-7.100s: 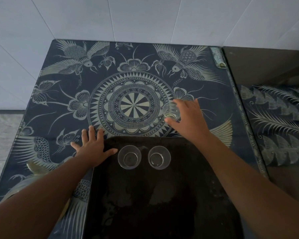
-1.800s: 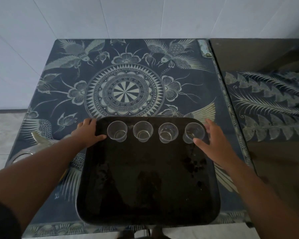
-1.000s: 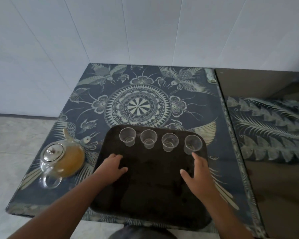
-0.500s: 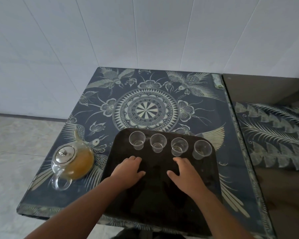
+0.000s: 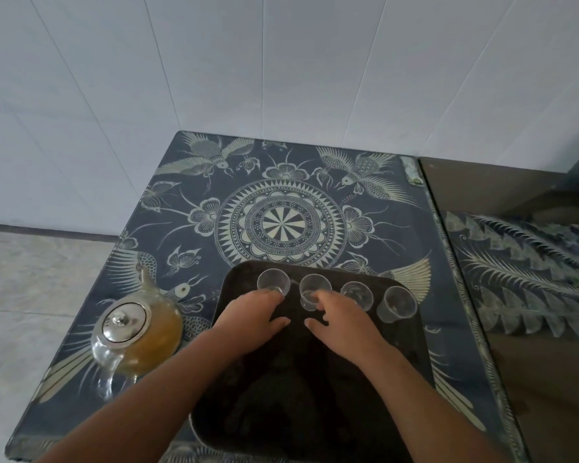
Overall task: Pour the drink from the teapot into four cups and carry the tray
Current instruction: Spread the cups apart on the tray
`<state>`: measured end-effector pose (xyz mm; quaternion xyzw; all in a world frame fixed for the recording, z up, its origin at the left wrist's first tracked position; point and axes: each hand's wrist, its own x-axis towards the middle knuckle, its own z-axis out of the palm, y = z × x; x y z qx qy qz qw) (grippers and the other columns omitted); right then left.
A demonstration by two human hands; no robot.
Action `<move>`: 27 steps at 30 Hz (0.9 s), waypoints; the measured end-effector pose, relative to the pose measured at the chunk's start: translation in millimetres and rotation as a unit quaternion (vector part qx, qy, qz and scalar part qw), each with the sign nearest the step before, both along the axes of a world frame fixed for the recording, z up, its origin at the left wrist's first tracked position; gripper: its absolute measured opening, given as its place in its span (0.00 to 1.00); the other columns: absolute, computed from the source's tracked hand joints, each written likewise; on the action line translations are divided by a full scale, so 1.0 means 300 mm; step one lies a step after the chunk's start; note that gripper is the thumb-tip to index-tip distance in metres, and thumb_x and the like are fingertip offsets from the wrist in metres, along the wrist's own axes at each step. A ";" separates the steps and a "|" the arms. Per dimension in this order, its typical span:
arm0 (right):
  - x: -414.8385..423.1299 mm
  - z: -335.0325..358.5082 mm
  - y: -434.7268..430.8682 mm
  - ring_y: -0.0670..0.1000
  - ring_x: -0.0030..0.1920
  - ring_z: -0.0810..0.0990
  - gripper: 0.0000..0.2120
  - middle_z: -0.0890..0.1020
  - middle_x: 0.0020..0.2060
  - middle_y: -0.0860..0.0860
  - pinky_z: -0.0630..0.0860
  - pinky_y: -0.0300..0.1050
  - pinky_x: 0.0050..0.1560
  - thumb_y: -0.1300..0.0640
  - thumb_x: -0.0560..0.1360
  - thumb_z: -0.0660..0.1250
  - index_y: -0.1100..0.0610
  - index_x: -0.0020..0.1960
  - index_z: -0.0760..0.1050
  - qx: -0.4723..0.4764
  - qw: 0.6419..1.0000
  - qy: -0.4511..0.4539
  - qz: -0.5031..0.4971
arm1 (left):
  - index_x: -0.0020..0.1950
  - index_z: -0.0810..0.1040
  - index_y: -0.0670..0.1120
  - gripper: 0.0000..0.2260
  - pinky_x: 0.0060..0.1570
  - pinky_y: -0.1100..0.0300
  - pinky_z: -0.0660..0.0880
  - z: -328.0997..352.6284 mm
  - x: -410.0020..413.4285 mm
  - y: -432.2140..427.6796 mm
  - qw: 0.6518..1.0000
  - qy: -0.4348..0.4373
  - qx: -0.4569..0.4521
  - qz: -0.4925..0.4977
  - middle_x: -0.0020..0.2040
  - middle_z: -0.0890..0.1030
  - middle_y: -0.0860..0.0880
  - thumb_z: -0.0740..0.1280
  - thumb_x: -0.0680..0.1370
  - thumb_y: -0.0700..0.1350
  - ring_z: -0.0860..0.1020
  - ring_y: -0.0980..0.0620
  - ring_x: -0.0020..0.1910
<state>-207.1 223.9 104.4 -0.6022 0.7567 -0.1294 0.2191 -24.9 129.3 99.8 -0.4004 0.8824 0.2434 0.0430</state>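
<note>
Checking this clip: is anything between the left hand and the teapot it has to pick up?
Nothing visible blocks it. The left hand rests on the tray, and the teapot stands on the table just left of the tray. Only the tray's low left rim lies between them.

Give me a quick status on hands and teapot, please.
Left hand, right hand open over tray, beside cups. Teapot holds drink, left of tray. Cups look empty.

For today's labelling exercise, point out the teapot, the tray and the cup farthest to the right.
teapot (image 5: 124,324): head view, on its metal lid.
tray (image 5: 298,396): head view, on its bare dark floor.
rightmost cup (image 5: 396,304): head view, on its clear wall.
</note>
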 end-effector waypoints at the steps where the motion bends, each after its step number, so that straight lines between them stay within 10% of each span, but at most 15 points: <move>1: -0.004 0.008 -0.017 0.47 0.54 0.80 0.24 0.79 0.57 0.47 0.79 0.48 0.54 0.45 0.75 0.70 0.50 0.68 0.71 -0.011 1.000 0.006 0.001 | 0.69 0.76 0.49 0.20 0.63 0.49 0.78 0.004 -0.001 -0.018 1.000 0.014 -0.005 0.003 0.64 0.81 0.51 0.69 0.80 0.56 0.79 0.49 0.63; 11: -0.056 -0.014 -0.159 0.49 0.69 0.66 0.35 0.69 0.66 0.48 0.70 0.46 0.67 0.46 0.72 0.74 0.52 0.74 0.65 -0.006 0.995 0.085 0.050 | 0.68 0.77 0.49 0.20 0.67 0.51 0.74 -0.035 -0.044 -0.124 0.996 0.087 -0.032 0.017 0.66 0.75 0.50 0.71 0.79 0.54 0.71 0.49 0.67; 18: -0.064 -0.069 -0.189 0.54 0.68 0.70 0.37 0.68 0.68 0.51 0.73 0.50 0.65 0.48 0.70 0.76 0.53 0.75 0.65 0.040 0.992 0.107 0.061 | 0.81 0.60 0.49 0.37 0.73 0.45 0.71 -0.096 -0.066 -0.139 0.997 0.044 0.022 0.063 0.76 0.67 0.48 0.74 0.77 0.54 0.66 0.45 0.76; 27: -0.058 -0.083 -0.188 0.53 0.67 0.72 0.33 0.68 0.69 0.51 0.75 0.48 0.63 0.54 0.73 0.74 0.54 0.75 0.65 0.030 0.993 0.099 0.051 | 0.82 0.62 0.45 0.34 0.74 0.50 0.68 -0.140 -0.062 -0.160 0.994 0.065 0.047 0.080 0.76 0.67 0.48 0.71 0.79 0.51 0.67 0.46 0.76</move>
